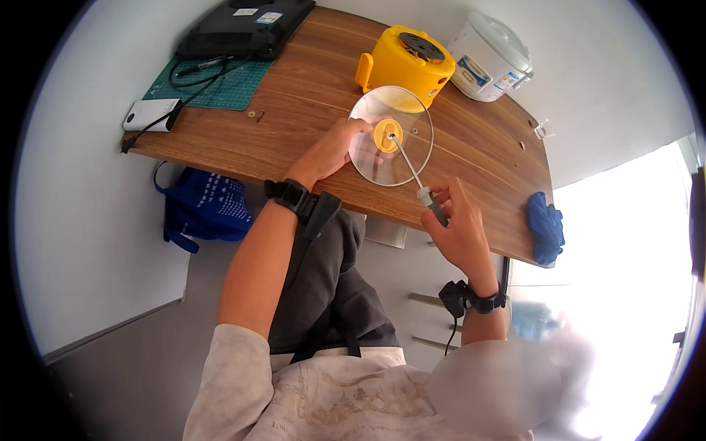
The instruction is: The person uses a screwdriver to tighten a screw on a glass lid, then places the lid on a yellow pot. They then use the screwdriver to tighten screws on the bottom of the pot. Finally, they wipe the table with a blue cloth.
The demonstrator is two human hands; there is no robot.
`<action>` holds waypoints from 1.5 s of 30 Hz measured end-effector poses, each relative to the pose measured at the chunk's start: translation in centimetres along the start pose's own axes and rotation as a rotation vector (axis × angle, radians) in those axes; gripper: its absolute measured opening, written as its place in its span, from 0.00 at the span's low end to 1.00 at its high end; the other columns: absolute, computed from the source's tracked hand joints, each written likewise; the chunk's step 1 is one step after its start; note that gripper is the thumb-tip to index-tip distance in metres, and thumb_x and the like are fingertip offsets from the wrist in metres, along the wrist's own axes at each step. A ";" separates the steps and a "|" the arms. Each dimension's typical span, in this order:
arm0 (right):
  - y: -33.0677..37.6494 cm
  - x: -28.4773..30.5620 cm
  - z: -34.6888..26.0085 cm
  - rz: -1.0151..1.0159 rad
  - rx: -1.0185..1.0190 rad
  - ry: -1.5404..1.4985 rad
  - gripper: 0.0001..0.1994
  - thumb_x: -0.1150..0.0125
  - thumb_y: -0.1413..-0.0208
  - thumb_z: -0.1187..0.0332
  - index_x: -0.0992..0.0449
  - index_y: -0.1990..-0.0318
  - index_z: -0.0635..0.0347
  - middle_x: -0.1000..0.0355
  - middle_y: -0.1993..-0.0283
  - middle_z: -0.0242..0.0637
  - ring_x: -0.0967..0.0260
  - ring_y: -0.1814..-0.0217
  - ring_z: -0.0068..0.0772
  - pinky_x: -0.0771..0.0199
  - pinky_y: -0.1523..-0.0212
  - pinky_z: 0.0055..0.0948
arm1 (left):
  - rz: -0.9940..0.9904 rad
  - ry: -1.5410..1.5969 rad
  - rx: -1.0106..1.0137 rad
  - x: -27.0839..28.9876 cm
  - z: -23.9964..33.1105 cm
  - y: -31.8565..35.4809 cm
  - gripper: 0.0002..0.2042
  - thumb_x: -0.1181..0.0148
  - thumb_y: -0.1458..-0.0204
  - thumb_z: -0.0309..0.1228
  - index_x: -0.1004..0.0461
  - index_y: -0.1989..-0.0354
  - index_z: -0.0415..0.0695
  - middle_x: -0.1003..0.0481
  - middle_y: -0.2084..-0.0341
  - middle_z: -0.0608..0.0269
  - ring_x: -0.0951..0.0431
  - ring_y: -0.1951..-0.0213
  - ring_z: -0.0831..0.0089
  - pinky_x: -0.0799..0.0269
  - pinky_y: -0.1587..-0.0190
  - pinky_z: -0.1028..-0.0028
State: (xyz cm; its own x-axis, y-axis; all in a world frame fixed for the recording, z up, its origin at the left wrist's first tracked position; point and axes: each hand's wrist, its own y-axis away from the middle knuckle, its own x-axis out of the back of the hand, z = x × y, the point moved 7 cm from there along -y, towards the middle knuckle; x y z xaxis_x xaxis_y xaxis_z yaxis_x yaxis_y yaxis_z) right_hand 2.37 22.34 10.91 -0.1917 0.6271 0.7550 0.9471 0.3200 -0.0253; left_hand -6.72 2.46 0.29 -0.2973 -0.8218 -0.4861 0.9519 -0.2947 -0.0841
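My left hand [340, 147] grips the left rim of a round clear glass lid [408, 163], its thumb on top and its fingers showing through the glass underneath. A yellow knob [381, 137] sits in the middle of the lid. In my right hand [463, 228] is a screwdriver [412, 170] with a grey handle, the fingers closed round it. Its metal shaft slants up and left, and the tip meets the knob's centre. The lid is held over the table's near part, in front of a yellow electric cooker [408, 66] with a side handle.
A white rice cooker [489, 59] stands at the back right. On the left lie a green cutting mat [228, 84], a black device [243, 33] and a white power bank [151, 115] with a cable. Small screws [260, 116] dot the wooden table [309, 81]. Blue cloth [544, 228] lies at the right corner.
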 end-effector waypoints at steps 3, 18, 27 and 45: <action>0.2 -1.5 2.8 -0.015 -0.063 -0.206 0.19 0.38 0.47 0.73 0.31 0.47 0.62 0.26 0.63 0.42 0.25 0.66 0.34 0.26 0.63 0.32 | -0.011 0.026 0.026 -0.8 0.7 0.4 0.26 0.63 0.34 0.38 0.41 0.32 0.35 0.28 0.43 0.47 0.21 0.47 0.56 0.25 0.45 0.65; 1.5 2.4 1.7 0.420 0.197 -0.003 0.16 0.32 0.51 0.76 0.18 0.52 0.60 0.28 0.60 0.37 0.27 0.64 0.31 0.27 0.61 0.25 | -0.008 -0.013 0.000 -1.0 1.2 0.8 0.28 0.61 0.35 0.39 0.42 0.31 0.34 0.28 0.43 0.45 0.21 0.48 0.54 0.24 0.46 0.65; 1.2 2.3 1.2 0.428 0.273 0.020 0.17 0.33 0.51 0.77 0.18 0.51 0.60 0.27 0.59 0.37 0.27 0.63 0.31 0.26 0.60 0.27 | -0.031 -0.034 -0.010 -1.4 1.7 0.9 0.28 0.62 0.34 0.39 0.43 0.31 0.32 0.28 0.43 0.44 0.21 0.48 0.54 0.24 0.47 0.65; 0.2 3.1 -0.2 0.310 0.238 0.106 0.16 0.31 0.51 0.74 0.18 0.52 0.58 0.26 0.56 0.40 0.25 0.63 0.41 0.25 0.58 0.33 | -0.013 -0.046 0.001 -0.9 1.2 0.7 0.27 0.63 0.34 0.39 0.41 0.32 0.34 0.28 0.43 0.45 0.20 0.48 0.56 0.24 0.46 0.66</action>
State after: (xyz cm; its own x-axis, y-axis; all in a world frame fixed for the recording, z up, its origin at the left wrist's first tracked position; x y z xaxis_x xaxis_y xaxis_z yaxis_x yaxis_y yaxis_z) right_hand 2.02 24.23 13.37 0.1330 0.6467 0.7510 0.8672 0.2910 -0.4041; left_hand -5.84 2.42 1.75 -0.3127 -0.8395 -0.4443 0.9479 -0.3058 -0.0894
